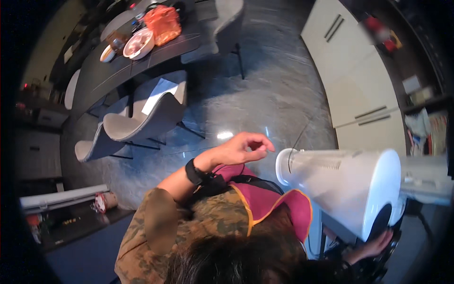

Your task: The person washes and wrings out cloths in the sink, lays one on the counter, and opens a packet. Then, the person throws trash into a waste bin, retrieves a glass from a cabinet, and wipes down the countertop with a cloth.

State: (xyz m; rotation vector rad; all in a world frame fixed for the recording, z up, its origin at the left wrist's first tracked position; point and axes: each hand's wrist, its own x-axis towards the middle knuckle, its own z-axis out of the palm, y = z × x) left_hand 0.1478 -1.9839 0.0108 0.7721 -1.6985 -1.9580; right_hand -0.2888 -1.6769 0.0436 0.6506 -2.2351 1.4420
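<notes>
My left hand (252, 148) is held out in front of my body, fingers loosely curled and nothing seen in its grasp. A black band (195, 173) circles that wrist. To its right, apart from the fingertips, stands a tall white column-shaped appliance (337, 177) with a vented side. A thin dark cord (291, 159) crosses its narrow end. My right hand (379, 243) is at the lower right, beside the appliance's broad white end and a dark oval (380, 222) there. Whether it touches or holds anything is unclear. A pink apron with yellow edging (257, 202) covers my front.
A dark table (106, 76) bears a white bowl (139, 44) and an orange plastic bag (163, 25). Grey chairs (149, 122) stand along it, one with a white sheet (159, 94). Pale cabinets (354, 71) line the right. A low dark counter (81, 225) lies left.
</notes>
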